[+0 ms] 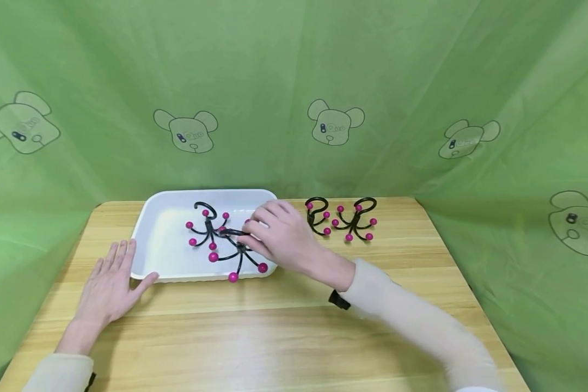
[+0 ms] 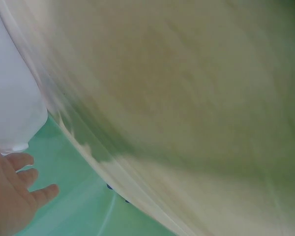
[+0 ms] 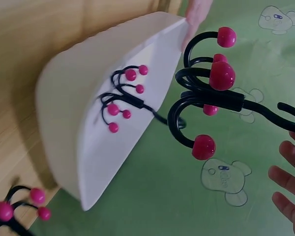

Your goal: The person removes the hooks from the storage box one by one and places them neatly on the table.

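My right hand [image 1: 290, 237] pinches the curved stem of a black multi-arm hook [image 1: 241, 248] with pink ball tips, above the right part of a white tray [image 1: 152, 239]. The right wrist view shows this held hook [image 3: 231, 101] with its arms pointing away from the fingers [image 3: 290, 182]. Inside the tray lies a second hook [image 1: 208, 226] of the same kind. My left hand [image 1: 109, 288] lies flat with fingers spread at the tray's left front corner. In the left wrist view, that hand [image 2: 12, 196] is beside the tray wall [image 2: 14, 83].
Right of the tray, two more black hooks lie on the wooden table [image 1: 294, 337]: one nearer [image 1: 311, 219] and one farther right [image 1: 355, 220]. A green curtain [image 1: 264, 81] with printed bear faces stands behind and at both sides.
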`<state>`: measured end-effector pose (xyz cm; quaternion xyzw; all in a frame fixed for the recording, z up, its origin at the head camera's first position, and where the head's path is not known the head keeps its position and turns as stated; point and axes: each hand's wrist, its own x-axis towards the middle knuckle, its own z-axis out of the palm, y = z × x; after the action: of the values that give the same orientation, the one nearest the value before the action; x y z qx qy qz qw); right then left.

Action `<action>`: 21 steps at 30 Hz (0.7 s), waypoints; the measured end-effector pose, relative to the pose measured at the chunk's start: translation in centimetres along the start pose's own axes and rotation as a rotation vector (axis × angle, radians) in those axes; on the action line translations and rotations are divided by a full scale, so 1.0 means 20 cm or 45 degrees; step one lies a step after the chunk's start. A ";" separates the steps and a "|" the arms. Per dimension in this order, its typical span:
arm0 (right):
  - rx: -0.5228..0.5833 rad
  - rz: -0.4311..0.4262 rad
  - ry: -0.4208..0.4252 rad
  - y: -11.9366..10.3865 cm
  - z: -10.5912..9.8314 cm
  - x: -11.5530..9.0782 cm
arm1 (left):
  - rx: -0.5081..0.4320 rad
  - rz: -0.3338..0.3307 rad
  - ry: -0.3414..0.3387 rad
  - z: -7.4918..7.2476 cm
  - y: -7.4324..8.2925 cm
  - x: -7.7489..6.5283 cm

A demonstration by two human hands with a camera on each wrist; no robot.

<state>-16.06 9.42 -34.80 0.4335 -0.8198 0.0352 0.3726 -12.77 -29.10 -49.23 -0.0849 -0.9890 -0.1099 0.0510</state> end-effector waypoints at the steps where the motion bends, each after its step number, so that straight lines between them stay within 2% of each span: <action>1: 0.003 -0.001 0.005 0.01 -0.01 -0.02 | 0.000 -0.001 0.000 0.00 0.00 0.00; 9: 0.021 0.011 -0.001 0.09 -0.07 -0.19 | -0.005 -0.006 -0.010 0.00 0.00 0.01; 21: 0.054 -0.023 0.087 0.22 -0.13 -0.44 | -0.001 -0.013 -0.014 0.00 0.00 0.01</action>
<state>-14.67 19.17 -37.33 0.4473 -0.8017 0.0639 0.3914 -12.87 -29.10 -49.24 -0.0805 -0.9896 -0.1103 0.0451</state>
